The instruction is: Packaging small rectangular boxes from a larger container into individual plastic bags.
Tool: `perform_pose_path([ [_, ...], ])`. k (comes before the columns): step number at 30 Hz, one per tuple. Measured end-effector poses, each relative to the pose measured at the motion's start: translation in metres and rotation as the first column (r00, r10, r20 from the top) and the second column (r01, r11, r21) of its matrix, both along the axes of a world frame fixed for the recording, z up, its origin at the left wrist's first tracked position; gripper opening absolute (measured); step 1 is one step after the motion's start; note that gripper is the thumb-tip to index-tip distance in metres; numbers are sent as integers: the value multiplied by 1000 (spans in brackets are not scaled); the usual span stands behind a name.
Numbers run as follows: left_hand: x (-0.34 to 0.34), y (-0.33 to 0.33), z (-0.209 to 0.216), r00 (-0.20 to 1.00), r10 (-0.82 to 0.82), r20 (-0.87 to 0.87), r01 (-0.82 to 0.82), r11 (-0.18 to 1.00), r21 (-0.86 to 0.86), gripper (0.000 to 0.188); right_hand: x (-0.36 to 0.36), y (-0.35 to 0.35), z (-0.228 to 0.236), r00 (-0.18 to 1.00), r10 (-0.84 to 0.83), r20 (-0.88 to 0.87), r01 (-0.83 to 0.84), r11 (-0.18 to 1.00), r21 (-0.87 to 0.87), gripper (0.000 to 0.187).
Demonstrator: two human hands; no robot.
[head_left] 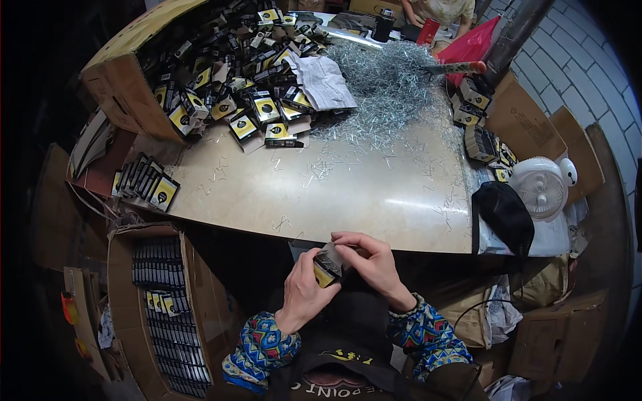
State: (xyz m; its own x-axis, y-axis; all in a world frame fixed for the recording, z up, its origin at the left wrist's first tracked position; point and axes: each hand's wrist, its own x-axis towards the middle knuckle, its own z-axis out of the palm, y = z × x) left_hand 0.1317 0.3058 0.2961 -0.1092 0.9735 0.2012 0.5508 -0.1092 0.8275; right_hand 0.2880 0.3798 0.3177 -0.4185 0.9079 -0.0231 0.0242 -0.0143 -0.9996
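Observation:
My left hand is closed around a small black-and-yellow cardboard box just off the table's near edge. The box's grey flap stands up at its top. My right hand has thumb and fingers pinched at that flap, on the box's right side. What lies inside the box is hidden. Beyond my hands, a heap of thin bent metal wire pieces covers the far middle of the table, with loose pieces strewn nearer.
A large carton lies tipped at the far left, spilling similar boxes under a crumpled paper sheet. Boxes stand in rows inside an open carton at lower left. At right are a white fan and black cloth. Another person sits opposite.

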Motion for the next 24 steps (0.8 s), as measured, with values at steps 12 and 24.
perform_pose_path([
  [12,0,0,4,995,19,-96,-12,998,65,67,-5,-12,11,964,-109,244,2,916,400,12],
  [24,-1,1,-1,996,87,6,-87,995,55,75,-7,-18,10,956,-106,273,-82,798,597,19],
])
